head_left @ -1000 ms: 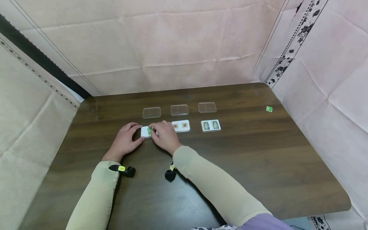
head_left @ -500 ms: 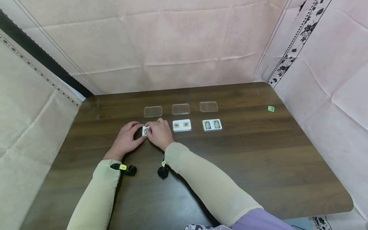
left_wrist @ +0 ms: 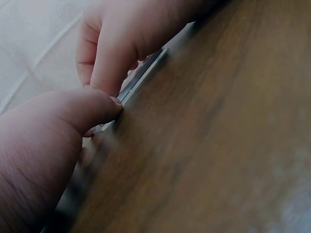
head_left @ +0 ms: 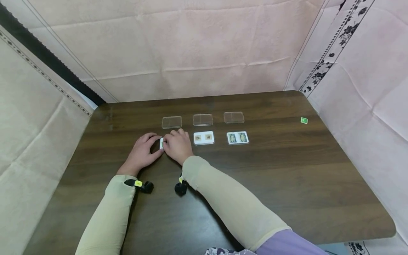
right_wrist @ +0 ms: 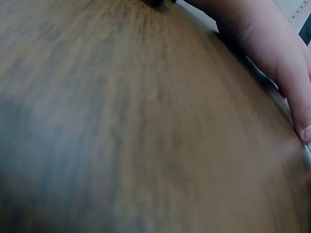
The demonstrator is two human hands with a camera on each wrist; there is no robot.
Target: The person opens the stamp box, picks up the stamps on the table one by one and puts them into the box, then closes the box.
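Observation:
A small flat white case [head_left: 161, 146] with a bit of green showing lies on the table, mostly hidden by the hands. My left hand [head_left: 137, 156] holds its left end, fingers at the far edge and thumb at the near edge. In the left wrist view the left thumb [left_wrist: 99, 109] touches the case's thin side [left_wrist: 146, 73]. My right hand [head_left: 177, 146] lies over the case with its fingers bent down onto it. Whether those fingertips pinch the green stamp is hidden. In the right wrist view part of the left hand [right_wrist: 277, 53] shows.
Right of the hands lie a white case with two brown stamps [head_left: 204, 138] and another with two green oval-patterned stamps [head_left: 237, 138]. Behind stand clear lids [head_left: 172, 122], [head_left: 202, 119], [head_left: 234, 117] in a row. A loose green stamp [head_left: 304, 120] is near the table's right edge.
My right hand has shifted left over the case, covering most of it and uncovering the brown-stamp case. The left hand keeps its hold. The view has shifted slightly.

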